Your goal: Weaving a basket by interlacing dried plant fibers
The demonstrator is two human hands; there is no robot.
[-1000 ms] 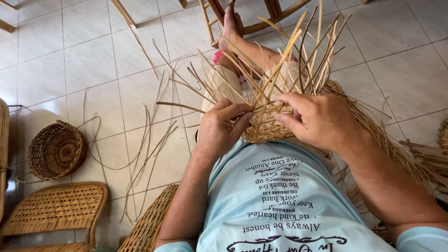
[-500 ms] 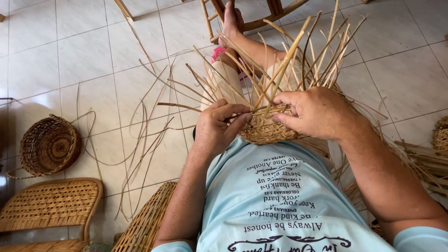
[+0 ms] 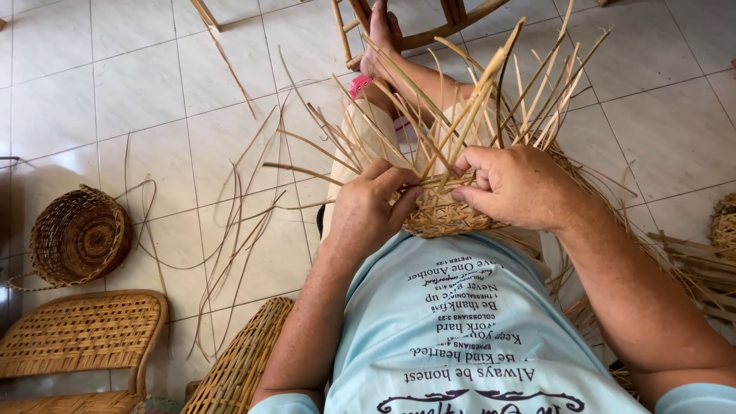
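Wickerwork in pale, straw-coloured cane is held in the lap: a half-woven basket (image 3: 445, 218) with a tight, rounded woven base and many stiff, flat upright stakes (image 3: 491, 100) fanning out above it. The left hand (image 3: 372, 211) is closed around the near rim of the basket, its fingers curled over a thin horizontal strand. The right hand (image 3: 514, 184) is pinched on the same weaving strand (image 3: 437, 182) at the rim, thumb and forefinger pressed together on it. Much of the basket's wall is hidden behind both hands, and how far the weave has climbed cannot be made out.

A light blue printed shirt (image 3: 468, 337) fills the lower middle of the view. Bare legs and a foot (image 3: 379, 34) are seen beyond the stakes, partly screened by them, near a wooden chair frame (image 3: 452, 23) cut off by the top edge.

On the glossy white tiled floor (image 3: 138, 92) loose cane strips (image 3: 238, 230) lie curved and scattered. A finished round brown basket (image 3: 77, 238) lies tipped on its side at the left; nothing can be seen inside it. Below it a woven-seat chair (image 3: 77, 337) is cut by the frame, and a curved wicker piece (image 3: 238, 360) stands beside the left arm. More cane bundles (image 3: 698, 261) lie at the right, partly cropped.
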